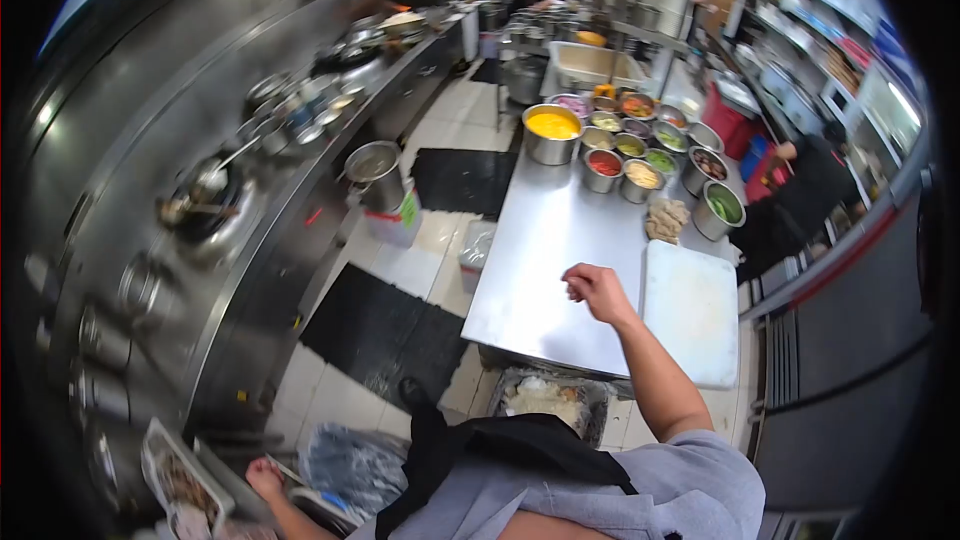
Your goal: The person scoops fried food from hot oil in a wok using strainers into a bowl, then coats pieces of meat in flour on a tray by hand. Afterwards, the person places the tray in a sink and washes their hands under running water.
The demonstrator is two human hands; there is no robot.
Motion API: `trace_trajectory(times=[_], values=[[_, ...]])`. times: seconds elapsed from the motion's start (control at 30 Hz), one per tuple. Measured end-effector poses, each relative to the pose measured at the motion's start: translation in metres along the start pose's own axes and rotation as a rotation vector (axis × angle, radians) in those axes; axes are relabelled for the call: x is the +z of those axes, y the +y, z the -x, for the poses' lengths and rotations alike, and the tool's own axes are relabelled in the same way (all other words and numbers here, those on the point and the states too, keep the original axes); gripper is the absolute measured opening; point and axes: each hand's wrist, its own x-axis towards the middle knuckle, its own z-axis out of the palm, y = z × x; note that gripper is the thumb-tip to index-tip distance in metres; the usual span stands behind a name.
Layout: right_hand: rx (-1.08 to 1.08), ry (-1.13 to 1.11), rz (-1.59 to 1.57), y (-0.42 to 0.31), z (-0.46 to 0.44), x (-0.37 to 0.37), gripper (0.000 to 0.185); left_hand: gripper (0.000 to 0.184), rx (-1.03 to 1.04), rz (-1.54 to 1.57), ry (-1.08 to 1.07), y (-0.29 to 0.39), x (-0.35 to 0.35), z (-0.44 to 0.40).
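My right hand (pixel 597 292) hangs over the near part of a steel table (pixel 530 260), its fingers curled in and nothing visible in them. Just right of that forearm lies a white cutting board (pixel 692 310), with a crumpled beige cloth (pixel 667 220) at its far edge. Low on the left is my left hand (pixel 265 480), small in view and closed, with no held thing showing. It is near a white tub of scraps (pixel 180 480) and a clear plastic bag (pixel 350 465).
Several steel pots of cut food (pixel 645 180) and a pot of yellow liquid (pixel 552 135) stand on the table. Along the left runs a stove line with a wok (pixel 205 202). Black mats (pixel 385 335) lie on the floor. A person in black (pixel 810 180) is at the right.
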Motion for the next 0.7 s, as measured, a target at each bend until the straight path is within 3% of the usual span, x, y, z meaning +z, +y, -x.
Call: trace_trajectory(times=[0.07, 0.13, 0.17, 0.2, 0.27, 0.37, 0.47, 0.5, 0.57, 0.7], values=[[0.019, 0.022, -0.051, -0.007, -0.014, 0.024, 0.013, 0.023, -0.060, -0.214, 0.017, 0.022, 0.054, -0.033], [0.142, 0.051, -0.035, -0.027, -0.030, 0.046, 0.012, 0.035, 0.185, -0.376, -0.044, 0.020, 0.112, -0.105], [0.241, 0.118, 0.089, -0.039, -0.043, 0.058, 0.021, 0.033, 0.140, -0.356, 0.003, 0.067, 0.157, -0.099], [0.235, 0.159, 0.093, -0.038, -0.062, 0.068, 0.021, 0.033, 0.161, -0.337, -0.028, 0.056, 0.191, -0.148], [0.198, 0.195, 0.491, -0.011, -0.096, 0.094, 0.033, 0.023, 0.390, -0.454, -0.155, 0.037, 0.254, -0.242], [0.259, 0.226, 0.535, 0.046, -0.146, 0.153, 0.030, 0.011, 0.380, -0.619, -0.259, 0.086, 0.328, -0.287], [0.358, 0.079, 0.631, 0.053, -0.176, 0.220, 0.018, 0.009, 0.322, -0.492, -0.453, 0.087, 0.377, -0.339], [0.368, 0.017, 0.632, 0.045, -0.185, 0.237, 0.017, 0.014, 0.313, -0.366, -0.460, 0.122, 0.395, -0.316], [0.398, -0.063, 0.632, 0.040, -0.194, 0.259, 0.011, 0.029, 0.137, -0.342, -0.655, 0.098, 0.436, -0.351], [0.332, 0.164, 0.491, 0.058, -0.187, 0.256, 0.008, 0.033, 0.182, -0.260, -1.000, 0.160, 0.547, -0.325]])
